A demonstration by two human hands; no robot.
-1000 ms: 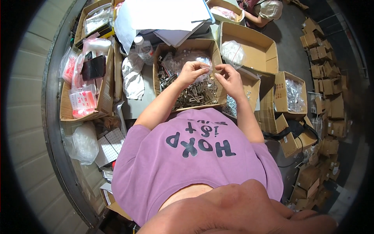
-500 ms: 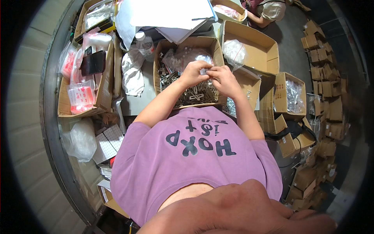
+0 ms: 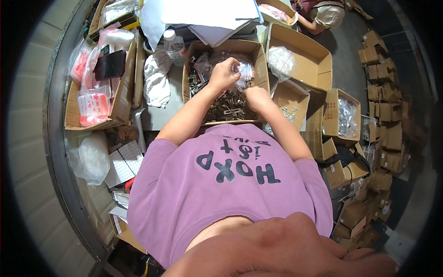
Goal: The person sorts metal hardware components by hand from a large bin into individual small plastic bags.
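Over an open cardboard box of small parts, my left hand is closed, with a small clear plastic bag held at its thumb and fingertips. Lower and to the right, my right hand reaches into the same box. Its fingers are curled down against the dark metal pieces, and whatever they hold is hidden. Clear bags with small parts lie in the far right half of this box, beyond the metal pieces.
A water bottle and a crumpled white cloth sit left of the box. Papers lie behind. At right are a box with a white bag and a tray of small screws. A phone rests on the left carton. Another person is at far right.
My hands were together over the box and have parted. The right has dropped toward the metal pieces, while the left has moved slightly up and left with the clear bag.
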